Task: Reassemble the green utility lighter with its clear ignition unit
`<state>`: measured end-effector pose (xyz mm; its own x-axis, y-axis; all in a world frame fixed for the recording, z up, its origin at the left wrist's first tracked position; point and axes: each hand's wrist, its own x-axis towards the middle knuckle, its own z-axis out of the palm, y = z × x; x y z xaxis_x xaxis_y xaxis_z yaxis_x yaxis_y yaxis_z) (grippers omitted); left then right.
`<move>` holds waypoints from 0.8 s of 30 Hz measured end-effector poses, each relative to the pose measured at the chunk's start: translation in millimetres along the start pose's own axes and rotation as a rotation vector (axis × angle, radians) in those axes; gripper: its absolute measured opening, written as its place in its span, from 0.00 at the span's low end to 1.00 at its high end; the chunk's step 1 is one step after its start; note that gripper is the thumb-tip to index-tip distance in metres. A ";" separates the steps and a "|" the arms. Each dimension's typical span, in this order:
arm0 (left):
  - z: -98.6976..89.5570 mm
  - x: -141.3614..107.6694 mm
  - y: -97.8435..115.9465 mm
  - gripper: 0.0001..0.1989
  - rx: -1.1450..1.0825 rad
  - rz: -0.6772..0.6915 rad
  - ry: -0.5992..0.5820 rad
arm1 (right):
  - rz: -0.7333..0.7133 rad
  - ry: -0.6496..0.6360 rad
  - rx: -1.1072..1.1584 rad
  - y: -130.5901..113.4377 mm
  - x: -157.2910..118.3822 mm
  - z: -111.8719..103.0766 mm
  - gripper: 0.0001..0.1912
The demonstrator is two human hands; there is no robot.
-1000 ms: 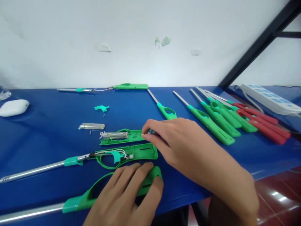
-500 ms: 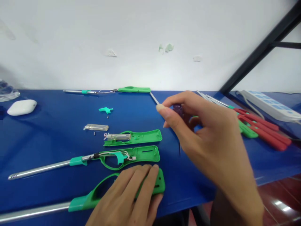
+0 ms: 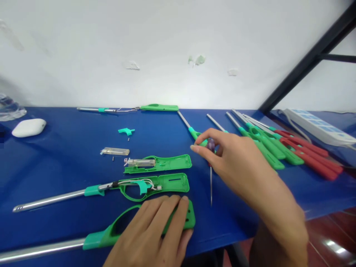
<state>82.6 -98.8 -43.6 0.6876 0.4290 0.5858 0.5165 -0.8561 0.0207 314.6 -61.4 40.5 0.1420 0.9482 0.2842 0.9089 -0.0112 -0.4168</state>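
Near seven o'clock on the desk (image 3: 69, 148), the left hand (image 3: 154, 228) is clamped on a green lighter (image 3: 94, 240); toward four, the right hand (image 3: 222, 152) grips a screwdriver (image 3: 210, 174) (tip pointing to six).

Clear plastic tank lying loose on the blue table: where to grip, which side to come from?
Probably mid-body on the loose clear plastic tank, from straight above, pinching across its narrow width: it lies flat, long axis running left to right. I'd stay off the small pale fitting at its left end and mind the tiny grey cylinder by its near side.
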 end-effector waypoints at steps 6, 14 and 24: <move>-1.0 -0.3 -0.9 0.15 -0.018 0.011 0.005 | 0.043 -0.079 -0.057 2.0 -3.4 4.3 0.03; 1.2 -4.9 -1.4 0.16 -0.031 0.014 -0.005 | 0.018 0.026 -0.039 -2.8 0.9 -0.1 0.05; 2.8 -6.8 -2.7 0.15 -0.015 0.029 -0.007 | -0.024 -0.003 0.096 -6.6 -0.2 -2.4 0.05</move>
<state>77.9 -98.6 -50.0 0.7053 0.4062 0.5810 0.4888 -0.8722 0.0163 309.5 -62.2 45.3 0.1192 0.9488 0.2924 0.8700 0.0421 -0.4912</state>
